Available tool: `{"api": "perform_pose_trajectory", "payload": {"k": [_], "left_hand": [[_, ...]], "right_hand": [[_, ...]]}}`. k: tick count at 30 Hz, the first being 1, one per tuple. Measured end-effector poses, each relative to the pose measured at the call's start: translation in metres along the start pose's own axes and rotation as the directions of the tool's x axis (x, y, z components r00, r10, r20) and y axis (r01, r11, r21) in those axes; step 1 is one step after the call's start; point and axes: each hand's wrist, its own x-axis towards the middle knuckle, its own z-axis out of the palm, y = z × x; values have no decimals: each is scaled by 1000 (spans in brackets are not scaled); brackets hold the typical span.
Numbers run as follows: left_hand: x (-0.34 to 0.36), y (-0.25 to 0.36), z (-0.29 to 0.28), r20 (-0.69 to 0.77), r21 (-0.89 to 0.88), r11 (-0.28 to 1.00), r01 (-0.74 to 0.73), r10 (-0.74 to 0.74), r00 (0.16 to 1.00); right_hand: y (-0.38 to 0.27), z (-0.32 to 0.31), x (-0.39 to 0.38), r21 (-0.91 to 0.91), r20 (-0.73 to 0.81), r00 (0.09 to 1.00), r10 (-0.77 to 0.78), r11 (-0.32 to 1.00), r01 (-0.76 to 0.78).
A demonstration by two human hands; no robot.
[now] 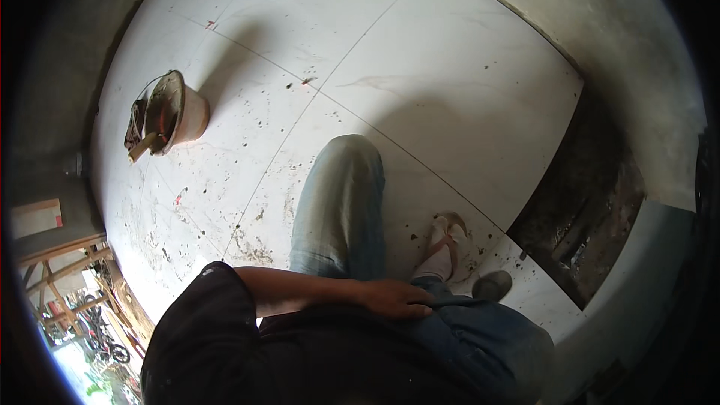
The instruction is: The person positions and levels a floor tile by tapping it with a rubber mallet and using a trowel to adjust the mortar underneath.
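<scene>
My left hand [397, 298] lies across my lap, its fingers stretched out flat on the jeans [480, 322] at the upper thigh. It holds nothing. My right hand is out of view. Ahead and to the left, a mortar-smeared bucket [193, 116] stands on the white tiled floor [375, 37], apart from the hand. A tool with a wooden handle [142, 148] sticks out over its rim; the tool's other end is hidden inside. Next to the bucket is a dark, crusted object [135, 124] whose kind I cannot make out.
An untiled dark strip [577, 202] runs along the right wall [637, 52]. Mortar crumbs [251, 247] and small red pieces [306, 81] dot the tiles. My sandalled foot [442, 247] is beside a grey rounded thing [491, 285]. At lower left, timber [56, 292] and a bicycle-like wheel [118, 352] show outside.
</scene>
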Motion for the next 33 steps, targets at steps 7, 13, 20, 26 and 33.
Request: {"api": "perform_pose_trajectory", "payload": {"k": [7, 13, 20, 26, 33], "left_hand": [[-25, 18, -50, -139, 62, 997, -54, 62, 988], [-18, 2, -192, -853, 166, 973, 163, 58, 519], [150, -53, -203, -730, 676, 516, 526, 375, 571], [167, -44, -220, -768, 635, 487, 600, 312, 560], [160, -48, -219, -767, 624, 492, 606, 241, 594]], "right_hand": [[-27, -33, -67, -277, -214, 959, 186, 930, -243], [-79, -56, -121, -477, -464, 837, 290, 714, -512], [-129, 17, 59, -733, -440, 472, -764, 609, 303], [-227, 73, 148, -794, -284, 483, -828, 485, 365], [-231, 80, 200, -822, -175, 599, -782, 451, 348]]}}
